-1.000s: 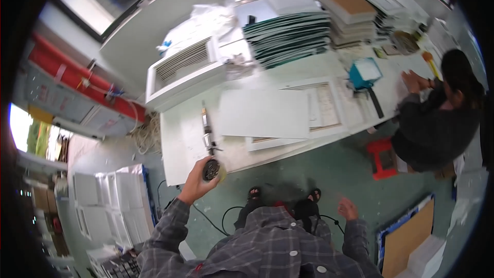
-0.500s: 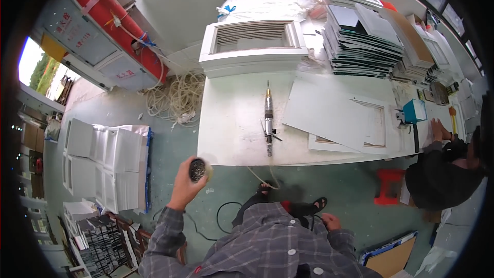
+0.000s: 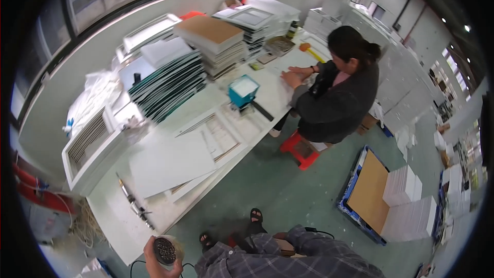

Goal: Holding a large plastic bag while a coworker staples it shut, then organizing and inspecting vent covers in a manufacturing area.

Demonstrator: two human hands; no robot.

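Observation:
At the lower left, my left hand (image 3: 153,263) is wrapped round a round tub (image 3: 165,250) with pale walls. Many small dark metal pieces, too small to name, fill it. Just beyond the tub, a pneumatic screwdriver (image 3: 135,203) lies on the white worktable (image 3: 110,226). My right hand (image 3: 285,247) shows only as a small patch low in front of me, beside the plaid sleeve. Its fingers are not clear. White panels (image 3: 172,164) and a frame lie on the table past the screwdriver.
A person (image 3: 337,92) sits on a red stool (image 3: 300,150) at the table's right side, hands on the tabletop. A teal box-shaped tool (image 3: 243,90) stands nearby. Stacked panels (image 3: 170,80) line the back. On the floor at right lies a blue-edged pallet (image 3: 346,195) with white stacks.
My view has swung to the right, bringing the seated person and the pallet further in. The tub stays in my left hand and now appears lower in view.

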